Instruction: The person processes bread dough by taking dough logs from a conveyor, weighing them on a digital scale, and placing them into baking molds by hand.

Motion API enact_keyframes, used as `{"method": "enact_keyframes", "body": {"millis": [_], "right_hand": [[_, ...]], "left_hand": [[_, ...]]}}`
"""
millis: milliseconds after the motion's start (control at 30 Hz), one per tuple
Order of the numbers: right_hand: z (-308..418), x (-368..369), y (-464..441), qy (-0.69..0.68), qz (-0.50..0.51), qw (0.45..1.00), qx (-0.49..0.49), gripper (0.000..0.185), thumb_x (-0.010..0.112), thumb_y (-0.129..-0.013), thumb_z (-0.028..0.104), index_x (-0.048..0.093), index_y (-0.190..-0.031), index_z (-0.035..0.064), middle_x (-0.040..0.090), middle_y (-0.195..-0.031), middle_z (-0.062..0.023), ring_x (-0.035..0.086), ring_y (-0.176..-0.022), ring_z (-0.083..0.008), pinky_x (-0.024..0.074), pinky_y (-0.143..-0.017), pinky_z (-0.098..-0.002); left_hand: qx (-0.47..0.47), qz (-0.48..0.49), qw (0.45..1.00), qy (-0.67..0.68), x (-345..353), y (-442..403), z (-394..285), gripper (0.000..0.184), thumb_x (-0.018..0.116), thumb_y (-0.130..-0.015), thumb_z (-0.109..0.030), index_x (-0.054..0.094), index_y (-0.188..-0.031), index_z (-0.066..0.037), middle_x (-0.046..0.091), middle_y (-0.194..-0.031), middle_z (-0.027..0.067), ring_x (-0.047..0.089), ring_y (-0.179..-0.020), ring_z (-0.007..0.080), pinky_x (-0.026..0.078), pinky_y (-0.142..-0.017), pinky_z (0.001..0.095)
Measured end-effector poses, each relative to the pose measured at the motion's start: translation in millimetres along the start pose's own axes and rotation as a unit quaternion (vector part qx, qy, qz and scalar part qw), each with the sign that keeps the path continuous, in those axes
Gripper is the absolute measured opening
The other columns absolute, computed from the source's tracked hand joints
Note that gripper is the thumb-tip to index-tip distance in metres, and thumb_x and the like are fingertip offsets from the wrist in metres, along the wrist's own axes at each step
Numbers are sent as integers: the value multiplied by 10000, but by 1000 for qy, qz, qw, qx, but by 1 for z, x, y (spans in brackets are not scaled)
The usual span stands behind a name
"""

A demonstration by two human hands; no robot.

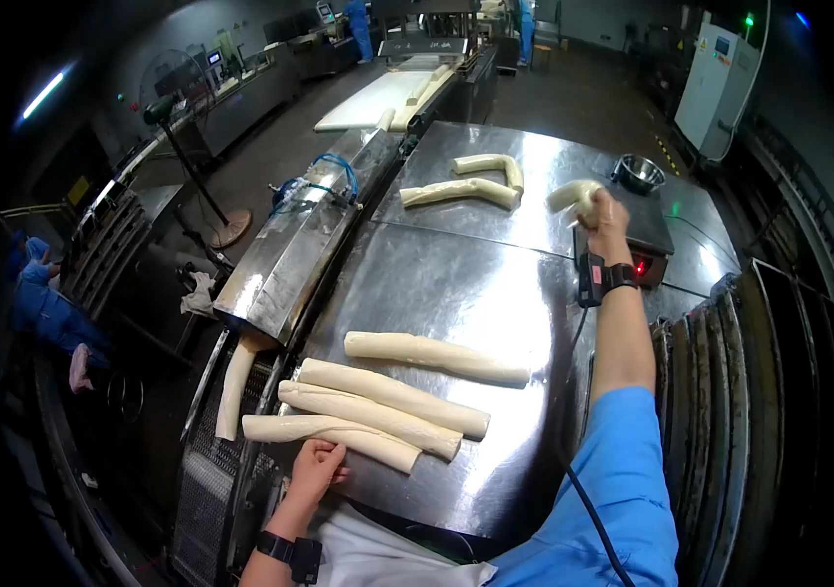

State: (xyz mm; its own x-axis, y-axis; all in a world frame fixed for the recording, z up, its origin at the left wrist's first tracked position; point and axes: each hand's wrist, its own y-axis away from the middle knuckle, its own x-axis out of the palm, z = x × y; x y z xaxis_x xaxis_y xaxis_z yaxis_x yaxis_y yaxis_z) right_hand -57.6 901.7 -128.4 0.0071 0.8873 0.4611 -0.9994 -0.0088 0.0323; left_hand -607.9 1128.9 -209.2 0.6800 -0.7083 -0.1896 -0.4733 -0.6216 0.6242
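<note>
cream-white, smooth, long dough rolls [393, 395]

Ambient: dim | Source: overhead tube [43, 96], upper left | Glare: bench [417, 264] | Edges: dark, curved | Right hand [605, 217]: blurred

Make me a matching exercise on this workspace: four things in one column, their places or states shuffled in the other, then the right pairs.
Things
1. Left hand
2. Right hand
3. Metal bowl
4. Blue tubing

Places and states
A. Over the long metal housing left of the table
B. Closed around a pale dough piece
C. At the edge of the nearest dough roll
D. Beyond the wrist, by the box with a red light

Right pairs
1-C, 2-B, 3-D, 4-A
</note>
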Motion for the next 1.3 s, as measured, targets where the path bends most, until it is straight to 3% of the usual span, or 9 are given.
{"method": "enact_keyframes", "body": {"millis": [67, 133, 233, 367, 533, 700, 967, 1100, 1300], "right_hand": [[7, 2, -12, 113, -68, 982, -138, 380, 712, -701, 198, 571, -1004, 17, 578, -900, -132, 607, -804, -259, 530, -632, -388], [-3, -23, -45, 451, -172, 781, -397, 414, 708, -694, 226, 565, -1000, -14, 591, -927, -175, 576, -934, -343, 488, -794, -441], [-16, -52, -60, 551, -166, 727, -374, 451, 663, -705, 220, 532, -1055, -33, 575, -1006, -218, 515, -1049, -407, 398, -931, -492], [-18, -64, -29, 588, -171, 761, -215, 493, 576, -710, 151, 464, -1166, 0, 509, -1207, -220, 491, -1119, -404, 348, -986, -496], [-13, -60, -24, 543, -120, 799, -227, 603, 571, -683, 104, 414, -1260, 31, 418, -1338, -225, 401, -1268, -363, 266, -1062, -507], [-14, -42, -1, 654, -158, 697, -250, 942, 638, -635, 61, 173, -1453, 91, 134, -1502, -259, 95, -1413, -420, 74, -1111, -612], [-14, -14, 39, 685, -243, 649, -225, 1059, 632, -631, 102, 52, -1500, 271, 87, -1510, -253, 49, -1372, -527, 229, -1047, -660], [-63, -14, 24, 647, -164, 571, -478, 951, 639, -608, 105, 248, -1470, 201, 175, -1476, -254, 196, -1345, -428, 160, -1068, -587], [-62, 42, 106, 638, 22, 672, -375, 993, 627, -671, 56, 101, -1497, 219, -3, -1515, -277, 35, -1368, -548, 169, -1036, -695]], "left_hand": [[42, -20, 997, -61, -5, -7, 7, 340, 703, -840, -212, 516, -1013, 14, 575, -989, 128, 618, -823, 195, 532, -682, 326], [221, -215, 920, -242, -21, -14, 16, 440, 751, -785, -215, 486, -1046, 22, 513, -1031, 157, 582, -859, 248, 498, -752, 361], [241, -285, 904, -206, -35, -15, 21, 575, 755, -752, -157, 408, -1191, -25, 415, -1198, 163, 509, -1003, 296, 447, -867, 388], [302, -195, 930, -72, -56, -19, 32, 653, 693, -776, -46, 350, -1331, -53, 377, -1334, 167, 483, -1139, 318, 412, -973, 395], [304, -166, 932, -102, -76, -15, 34, 682, 653, -757, 36, 354, -1366, -32, 399, -1369, 174, 428, -1252, 308, 352, -1049, 384], [305, -281, 880, -232, -121, -4, 41, 662, 652, -743, 28, 387, -1349, -4, 419, -1367, 185, 401, -1276, 326, 295, -1088, 371], [217, -428, 799, -363, -219, 5, 78, 748, 699, -717, -43, 337, -1370, 3, 413, -1358, 238, 380, -1266, 390, 272, -1086, 438], [162, -414, 834, -325, -235, 7, 103, 782, 727, -720, -111, 322, -1377, 14, 443, -1332, 250, 427, -1226, 399, 334, -1043, 435], [54, -428, 793, -431, -231, 14, 97, 791, 752, -717, -163, 344, -1374, 4, 472, -1297, 244, 466, -1176, 400, 372, -1002, 444]]}}
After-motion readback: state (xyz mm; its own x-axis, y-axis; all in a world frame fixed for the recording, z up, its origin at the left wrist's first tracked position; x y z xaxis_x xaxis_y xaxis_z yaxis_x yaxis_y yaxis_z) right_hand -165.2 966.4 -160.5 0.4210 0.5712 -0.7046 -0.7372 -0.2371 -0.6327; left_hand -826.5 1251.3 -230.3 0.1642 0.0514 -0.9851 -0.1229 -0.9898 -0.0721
